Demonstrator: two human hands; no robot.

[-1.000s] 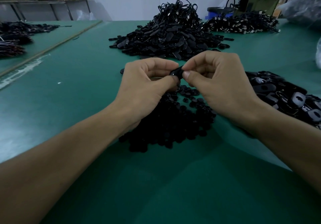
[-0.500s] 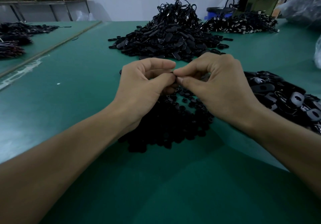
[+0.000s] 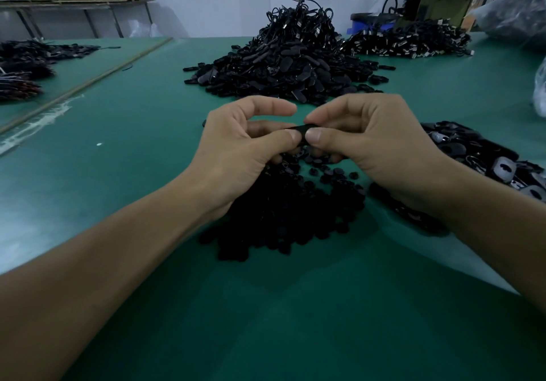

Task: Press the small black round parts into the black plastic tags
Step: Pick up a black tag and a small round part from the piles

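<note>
Left hand (image 3: 236,150) and right hand (image 3: 372,144) together pinch one tag (image 3: 302,130) above the round parts (image 3: 283,212). An off-centre thumb press could tilt the insert, or drop it into the pile.

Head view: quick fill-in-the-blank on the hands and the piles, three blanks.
The left hand and right hand together pinch one black ____.
The small round parts lie heaped on a ____ table.
The loose tags with pale faces lie beside the ____ forearm.
Missing: tag; green; right.
</note>
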